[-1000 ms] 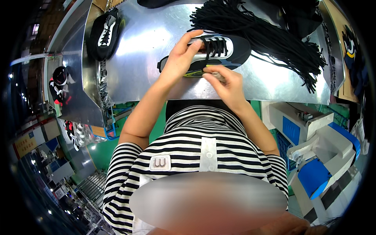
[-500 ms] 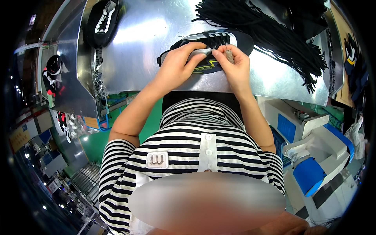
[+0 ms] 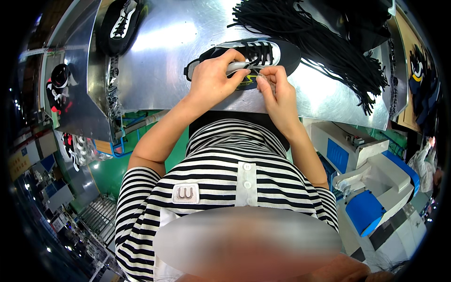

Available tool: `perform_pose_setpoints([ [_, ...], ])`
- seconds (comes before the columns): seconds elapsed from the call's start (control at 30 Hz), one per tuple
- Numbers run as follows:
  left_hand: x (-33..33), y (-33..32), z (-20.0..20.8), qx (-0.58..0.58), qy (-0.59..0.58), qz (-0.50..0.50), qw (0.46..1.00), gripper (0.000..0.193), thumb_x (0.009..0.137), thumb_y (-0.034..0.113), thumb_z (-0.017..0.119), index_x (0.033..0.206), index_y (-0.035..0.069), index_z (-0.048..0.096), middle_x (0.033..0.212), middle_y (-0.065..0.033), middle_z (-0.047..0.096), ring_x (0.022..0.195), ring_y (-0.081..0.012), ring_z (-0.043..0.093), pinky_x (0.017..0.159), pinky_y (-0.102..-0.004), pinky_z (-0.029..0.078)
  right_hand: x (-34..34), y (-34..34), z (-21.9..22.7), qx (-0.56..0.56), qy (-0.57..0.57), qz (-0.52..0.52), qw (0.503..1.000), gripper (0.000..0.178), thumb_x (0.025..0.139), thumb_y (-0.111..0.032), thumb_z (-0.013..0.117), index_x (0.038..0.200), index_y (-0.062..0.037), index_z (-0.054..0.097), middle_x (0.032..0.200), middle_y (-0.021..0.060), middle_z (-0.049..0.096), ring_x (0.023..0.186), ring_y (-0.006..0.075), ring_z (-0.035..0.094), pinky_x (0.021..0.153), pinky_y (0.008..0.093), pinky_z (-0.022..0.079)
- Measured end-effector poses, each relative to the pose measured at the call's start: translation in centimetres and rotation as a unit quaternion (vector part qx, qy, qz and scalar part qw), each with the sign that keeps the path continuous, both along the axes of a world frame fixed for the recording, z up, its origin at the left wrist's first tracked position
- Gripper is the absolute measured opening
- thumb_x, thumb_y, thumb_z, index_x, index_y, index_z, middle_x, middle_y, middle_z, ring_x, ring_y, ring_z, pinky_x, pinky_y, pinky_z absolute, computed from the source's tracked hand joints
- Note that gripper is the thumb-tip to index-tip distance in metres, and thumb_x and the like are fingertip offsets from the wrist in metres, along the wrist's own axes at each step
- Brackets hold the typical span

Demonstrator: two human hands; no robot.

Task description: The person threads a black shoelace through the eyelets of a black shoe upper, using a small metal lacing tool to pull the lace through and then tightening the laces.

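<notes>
A black shoe upper (image 3: 286, 55) with white panels and yellow-green marks lies sideways on the metal table, its toe to the right. My left hand (image 3: 213, 77) grips its near side, thumb and forefinger pressed at the edge beside the laces. Black shoelace (image 3: 255, 55) crosses the white eyelet strip. Just right of the left thumb, my right hand (image 3: 278, 87) is closed in a pinch, with lace running toward its fingertips. Part of a small greyish-brown handle (image 3: 269, 83) shows among those fingers; its tip is hidden.
A large bundle of black laces (image 3: 319, 47) spreads over the table (image 3: 164, 70) at the right. Another laced black-and-white shoe (image 3: 121, 28) lies at the far left. Beyond the table's left side are more shoe parts (image 3: 60, 89). A white-and-blue machine (image 3: 366, 183) stands at my right.
My right hand has drawn slightly toward me, away from the eyelets, and the tool handle is now mostly covered by its fingers. The left hand keeps its hold on the shoe.
</notes>
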State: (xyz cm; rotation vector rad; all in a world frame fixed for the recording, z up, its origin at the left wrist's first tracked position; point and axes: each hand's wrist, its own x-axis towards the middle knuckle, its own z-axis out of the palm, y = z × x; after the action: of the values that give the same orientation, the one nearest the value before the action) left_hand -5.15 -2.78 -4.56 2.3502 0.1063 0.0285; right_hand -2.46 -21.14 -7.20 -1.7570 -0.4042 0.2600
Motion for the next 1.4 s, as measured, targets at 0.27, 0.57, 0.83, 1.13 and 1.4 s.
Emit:
perform_pose_setpoints([
  [0.27, 0.1, 0.0, 0.0, -0.001, -0.017, -0.012, 1.0, 0.029, 0.084, 0.02, 0.073, 0.108, 0.003, 0.065, 0.087, -0.0127, 0.071, 0.075, -0.0265, 0.07, 0.069, -0.0312, 0.052, 0.3, -0.4, -0.8, -0.042, -0.051, 0.009, 0.998, 0.015, 0.093, -0.013, 0.066, 0.094, -0.001, 0.057, 0.076, 0.0115, 0.07, 0.069, 0.0245, 0.071, 0.06, 0.032, 0.052],
  [0.57, -0.5, -0.2, 0.0, 0.046, -0.129, -0.126, 0.983, 0.031, 0.084, 0.013, 0.072, 0.111, 0.0, 0.064, 0.082, -0.0163, 0.069, 0.07, -0.0322, 0.067, 0.063, -0.0364, 0.052, 0.8, -0.5, -0.1, -0.035, 0.028, 0.033, 0.998, 0.014, 0.093, -0.01, 0.064, 0.094, 0.0, 0.054, 0.074, 0.0111, 0.07, 0.066, 0.0189, 0.07, 0.059, 0.0293, 0.051],
  [0.83, -1.6, -0.8, -1.3, 0.01, -0.134, -0.145, 0.98, 0.028, 0.084, 0.008, 0.072, 0.111, 0.0, 0.065, 0.093, -0.0165, 0.07, 0.074, -0.0302, 0.069, 0.065, -0.0353, 0.054, 1.4, -1.2, 1.3, -0.062, 0.075, 0.092, 0.991, 0.016, 0.094, -0.012, 0.061, 0.097, 0.0001, 0.052, 0.072, 0.0086, 0.067, 0.063, 0.0156, 0.064, 0.062, 0.0298, 0.05],
  [1.13, -1.0, 0.5, 0.0, -0.032, -0.02, -0.174, 0.984, 0.025, 0.085, 0.026, 0.071, 0.101, 0.006, 0.07, 0.082, -0.0145, 0.07, 0.07, -0.0299, 0.069, 0.063, -0.0364, 0.054, 5.6, -0.8, -2.0, -0.061, -0.096, -0.067, 0.991, 0.015, 0.096, -0.013, 0.06, 0.108, -0.0055, 0.061, 0.084, 0.012, 0.068, 0.069, 0.0189, 0.066, 0.065, 0.0286, 0.05],
  [1.4, -0.5, 2.8, 1.1, 0.108, -0.011, -0.263, 0.959, 0.037, 0.084, 0.042, 0.07, 0.075, 0.006, 0.068, 0.054, -0.012, 0.058, 0.05, -0.0331, 0.058, 0.049, -0.0416, 0.044, 4.7, 0.3, -2.2, -0.076, -0.144, -0.119, 0.979, 0.017, 0.095, -0.012, 0.062, 0.109, -0.0032, 0.061, 0.086, 0.0153, 0.07, 0.072, 0.0264, 0.069, 0.065, 0.034, 0.053],
])
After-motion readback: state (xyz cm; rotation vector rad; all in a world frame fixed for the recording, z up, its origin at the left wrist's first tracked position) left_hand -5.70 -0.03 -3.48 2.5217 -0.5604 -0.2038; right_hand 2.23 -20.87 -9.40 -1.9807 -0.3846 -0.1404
